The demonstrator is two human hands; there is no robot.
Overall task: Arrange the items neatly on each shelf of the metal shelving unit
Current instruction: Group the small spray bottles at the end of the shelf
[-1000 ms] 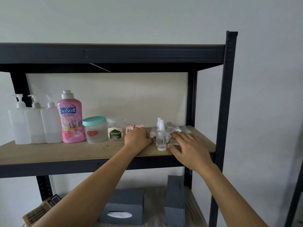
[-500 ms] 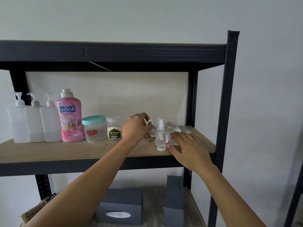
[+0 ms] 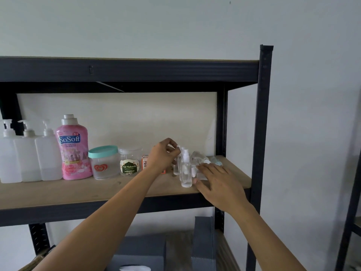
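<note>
On the wooden shelf (image 3: 78,192) of the black metal unit stand three white pump bottles (image 3: 29,153), a pink SoSoft bottle (image 3: 73,147), a teal-lidded jar (image 3: 104,163), a clear labelled jar (image 3: 130,162) and a small red-and-white box (image 3: 145,163). At the right end several small clear spray bottles cluster; the front one (image 3: 186,173) stands upright. My left hand (image 3: 163,156) pinches the white top of a rear spray bottle (image 3: 178,163). My right hand (image 3: 218,184) lies flat with straight fingers against the lying bottles (image 3: 201,159).
The unit's right front post (image 3: 260,133) stands close to my right hand. An upper shelf beam (image 3: 127,69) runs overhead. On the lower shelf sit a grey tissue box (image 3: 140,253) and an upright grey box (image 3: 203,245). Another rack's post (image 3: 349,222) shows at far right.
My left hand rose off the shelf by the small box and moved right to pinch a rear spray bottle's top. My right hand stayed by the lying bottles.
</note>
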